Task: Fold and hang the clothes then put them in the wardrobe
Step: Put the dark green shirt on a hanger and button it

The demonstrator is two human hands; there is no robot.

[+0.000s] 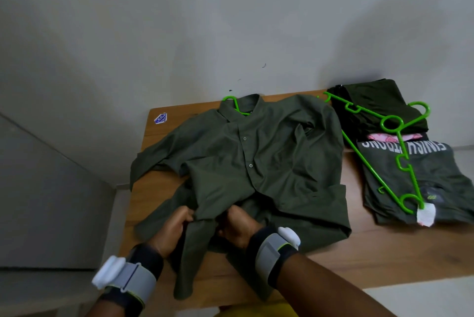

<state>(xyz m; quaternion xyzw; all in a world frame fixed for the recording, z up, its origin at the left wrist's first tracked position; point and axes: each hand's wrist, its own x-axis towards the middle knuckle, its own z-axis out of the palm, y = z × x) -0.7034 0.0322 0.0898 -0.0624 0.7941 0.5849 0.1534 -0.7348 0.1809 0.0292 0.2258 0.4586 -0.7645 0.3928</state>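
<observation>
A dark green button shirt (246, 152) lies spread on the wooden table (384, 252), collar toward the wall. A green hanger's hook (232, 103) pokes out of the collar; the rest is hidden inside the shirt. My left hand (171, 229) and my right hand (238, 224) both grip the shirt's front edges near its lower hem, fingers curled into the cloth. At the right, a second green hanger (392, 147) lies across a pile of folded clothes (415, 170).
The pile holds a dark green folded garment (377, 103), a pink item (382, 137) and a grey printed T-shirt. The table stands against a pale wall. A blue sticker (160, 118) sits at the table's far left corner. Floor lies to the left.
</observation>
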